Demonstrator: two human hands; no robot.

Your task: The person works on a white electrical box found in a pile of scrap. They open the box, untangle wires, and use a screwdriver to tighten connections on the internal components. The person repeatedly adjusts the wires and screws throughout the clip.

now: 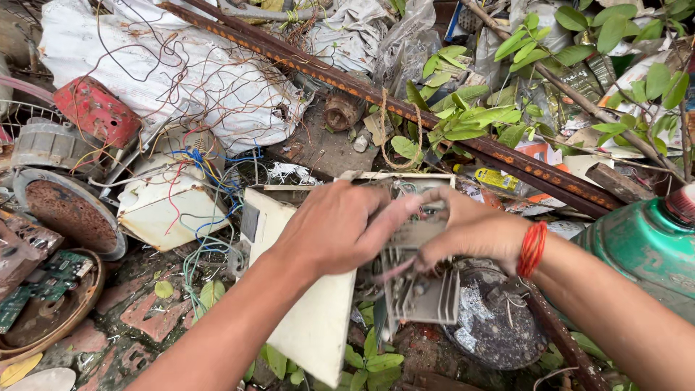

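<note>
green tank (644, 246) cut off right; heatsink (423, 293) top behind fingers (394, 213).

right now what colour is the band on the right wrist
Orange-red: the band is a bundle of thin loops around the right wrist, seen in the head view.

Daylit outdoor scrap heap on a mossy brick floor (145, 311), crossed by a rusty iron beam (434, 123).

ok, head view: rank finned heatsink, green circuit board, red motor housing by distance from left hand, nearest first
1. finned heatsink: just right of and below the left hand, fingers at it.
2. red motor housing: far upper left.
3. green circuit board: far left edge; close to 2, roughly tied.
</note>
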